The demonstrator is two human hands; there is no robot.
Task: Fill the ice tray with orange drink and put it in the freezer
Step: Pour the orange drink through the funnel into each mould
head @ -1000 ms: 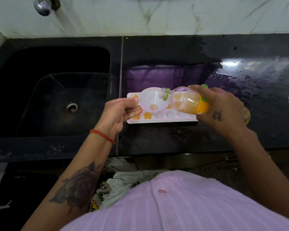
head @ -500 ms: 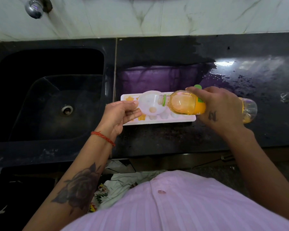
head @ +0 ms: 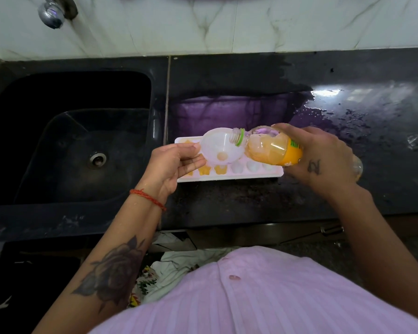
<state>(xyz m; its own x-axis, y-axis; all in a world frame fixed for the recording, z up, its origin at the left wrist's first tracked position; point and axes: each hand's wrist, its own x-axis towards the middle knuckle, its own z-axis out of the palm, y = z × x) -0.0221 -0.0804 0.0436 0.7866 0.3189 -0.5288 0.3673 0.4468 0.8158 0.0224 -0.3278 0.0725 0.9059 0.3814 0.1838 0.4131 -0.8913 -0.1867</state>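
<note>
A white ice tray (head: 251,174) lies on the black counter just right of the sink. Its left cells hold orange drink; the right ones look white. My left hand (head: 176,162) pinches a white funnel (head: 221,148) by its rim over the tray. My right hand (head: 321,160) grips a clear bottle of orange drink (head: 270,148), tipped sideways with its open neck at the funnel's rim. A little orange shows at the funnel's bottom.
A black sink (head: 77,145) with a drain lies to the left, a tap (head: 51,13) above it on the marble wall. The black counter (head: 372,131) is wet at the right. Cloth lies below the counter edge.
The bottle's neck has swung from horizontal to tilt slightly upward at the funnel's rim. Both hands stay over the tray, and the view has shifted a little.
</note>
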